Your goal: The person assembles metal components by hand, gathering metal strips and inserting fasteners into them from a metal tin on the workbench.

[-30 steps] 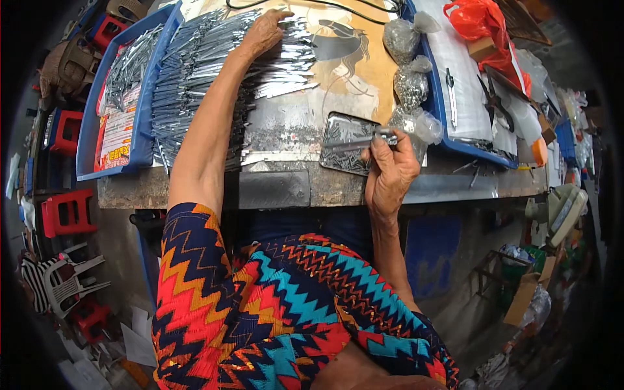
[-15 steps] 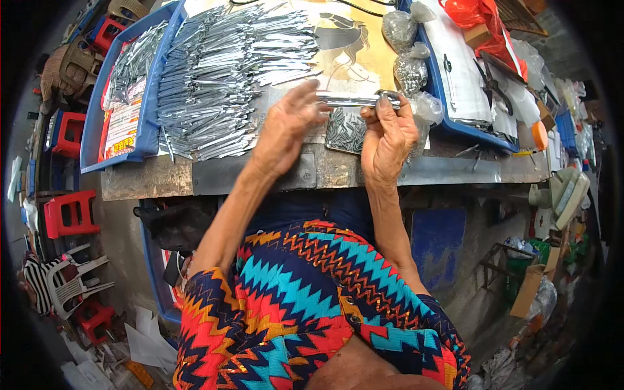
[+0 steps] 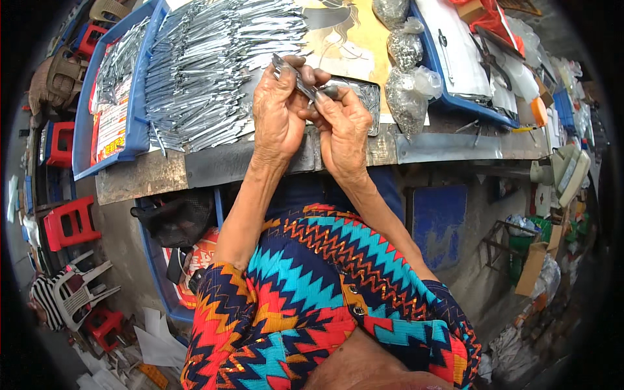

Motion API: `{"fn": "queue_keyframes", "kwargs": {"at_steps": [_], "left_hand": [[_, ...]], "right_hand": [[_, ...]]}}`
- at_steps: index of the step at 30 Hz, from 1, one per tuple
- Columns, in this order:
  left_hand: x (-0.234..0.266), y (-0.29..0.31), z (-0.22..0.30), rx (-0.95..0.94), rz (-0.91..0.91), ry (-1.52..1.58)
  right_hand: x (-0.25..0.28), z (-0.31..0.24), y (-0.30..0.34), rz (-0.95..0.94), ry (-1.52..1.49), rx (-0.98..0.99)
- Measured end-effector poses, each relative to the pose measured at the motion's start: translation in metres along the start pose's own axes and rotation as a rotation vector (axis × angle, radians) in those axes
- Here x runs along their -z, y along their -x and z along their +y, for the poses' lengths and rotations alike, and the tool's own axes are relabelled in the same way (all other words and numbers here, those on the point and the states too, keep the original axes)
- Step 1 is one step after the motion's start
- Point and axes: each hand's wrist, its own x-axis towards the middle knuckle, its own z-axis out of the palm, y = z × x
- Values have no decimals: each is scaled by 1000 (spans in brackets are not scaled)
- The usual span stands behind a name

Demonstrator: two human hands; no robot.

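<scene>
My left hand [image 3: 278,116] and my right hand [image 3: 346,130] come together over the table's near edge. Between them they grip slim shiny metal strips [image 3: 294,75], tilted with one end up past my left fingers. My left fingers wrap the upper part, while my right thumb and fingers pinch the lower end. How many strips there are is hidden by the fingers. Just behind my right hand lies a dark-rimmed tray [image 3: 378,104] of small metal pieces, partly covered by that hand. A broad heap of similar metal strips [image 3: 201,78] spreads to the left.
A blue tray [image 3: 140,123] with more strips stands far left. Clear bags of small metal parts [image 3: 406,97] sit right of centre, beside another blue tray [image 3: 448,110] holding tools. The worn table edge [image 3: 143,177] runs below my hands. A red stool [image 3: 71,222] stands at left.
My right hand has moved left with the metal strips, and my left hand has closed on them. The strips went from lying level to tilted. More of the small-parts tray shows.
</scene>
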Motion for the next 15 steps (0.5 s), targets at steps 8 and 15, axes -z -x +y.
{"fn": "queue_keyframes", "kwargs": {"at_steps": [8,15], "left_hand": [[4,3,22,-138,-68,-540],[19,34,-3,21,-17,-867]], "right_hand": [[13,-18,4,-79,907,188],[54,-54,-13,-9,1116,283]]}}
